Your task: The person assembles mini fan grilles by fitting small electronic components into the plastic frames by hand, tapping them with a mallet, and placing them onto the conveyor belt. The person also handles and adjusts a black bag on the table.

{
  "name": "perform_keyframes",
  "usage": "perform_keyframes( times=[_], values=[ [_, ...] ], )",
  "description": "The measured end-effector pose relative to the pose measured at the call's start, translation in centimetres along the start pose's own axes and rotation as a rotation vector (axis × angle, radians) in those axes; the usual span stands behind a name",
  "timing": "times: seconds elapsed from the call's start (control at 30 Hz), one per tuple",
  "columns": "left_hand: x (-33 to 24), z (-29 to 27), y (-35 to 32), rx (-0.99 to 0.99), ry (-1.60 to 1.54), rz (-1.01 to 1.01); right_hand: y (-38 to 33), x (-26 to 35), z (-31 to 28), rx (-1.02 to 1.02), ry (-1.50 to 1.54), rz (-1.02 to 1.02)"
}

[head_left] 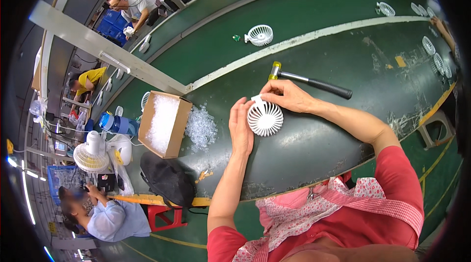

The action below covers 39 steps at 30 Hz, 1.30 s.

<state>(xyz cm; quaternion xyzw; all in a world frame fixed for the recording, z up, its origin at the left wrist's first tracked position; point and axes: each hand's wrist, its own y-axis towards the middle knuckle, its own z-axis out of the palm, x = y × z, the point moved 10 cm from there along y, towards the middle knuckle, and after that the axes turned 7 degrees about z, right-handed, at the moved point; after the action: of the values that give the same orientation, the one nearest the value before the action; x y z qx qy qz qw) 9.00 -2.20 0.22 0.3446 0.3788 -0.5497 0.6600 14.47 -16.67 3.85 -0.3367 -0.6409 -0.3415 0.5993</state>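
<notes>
A small white fan [265,119] with a round slatted grille is held just above or on the dark green bench in front of me. My left hand [241,125] is wrapped along the left side of the grille. Thumb and fingers of my right hand [289,96] close on the fan's short neck at its top; whether they also pinch a small part is hidden. Just beyond my right hand lies a hammer [314,82] with yellow faces and a black handle. Left of my left hand is a loose pile of small clear plastic pieces [200,127].
An open cardboard box [176,129] of clear pieces stands beside the pile, with a black cap [167,178] nearer me. Past a pale rail [289,41], the green conveyor [314,7] carries more white fans [259,35]. Other fans [438,62] lie far right. Co-workers sit left and beyond.
</notes>
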Motion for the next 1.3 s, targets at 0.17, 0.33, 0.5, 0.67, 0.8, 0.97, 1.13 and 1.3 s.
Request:
perform_keyframes(
  times=[0.17,0.33,0.5,0.67,0.8,0.97,1.13,1.3],
  values=[
    [0.1,-0.8,0.8,-0.045,0.054,0.143,3.2,5.0,-5.3,-0.464,0.012,-0.285],
    [0.2,-1.1,0.8,0.026,0.084,0.136,9.2,5.7,-1.5,-0.345,-0.584,-0.490],
    [0.7,0.5,1.1,0.083,0.139,0.125,12.3,1.6,-7.9,-0.554,-0.860,-0.380],
    [0.5,0.1,1.2,0.065,0.160,0.138,14.2,-3.8,-17.3,-0.597,-1.085,0.179],
    [0.5,-0.3,1.2,0.067,0.145,0.128,12.0,-1.8,-17.1,-0.628,-1.014,-0.032],
    [0.5,-1.0,1.0,0.045,0.074,0.091,5.0,5.6,-8.7,-0.493,-0.665,-0.467],
    [-0.5,-2.7,1.2,-0.091,0.065,0.250,0.3,6.7,-0.3,-0.137,-0.728,-0.554],
    [-5.6,-0.3,-0.8,-0.134,0.918,0.678,0.5,2.4,2.2,0.055,-0.830,-0.439]
  ],
)
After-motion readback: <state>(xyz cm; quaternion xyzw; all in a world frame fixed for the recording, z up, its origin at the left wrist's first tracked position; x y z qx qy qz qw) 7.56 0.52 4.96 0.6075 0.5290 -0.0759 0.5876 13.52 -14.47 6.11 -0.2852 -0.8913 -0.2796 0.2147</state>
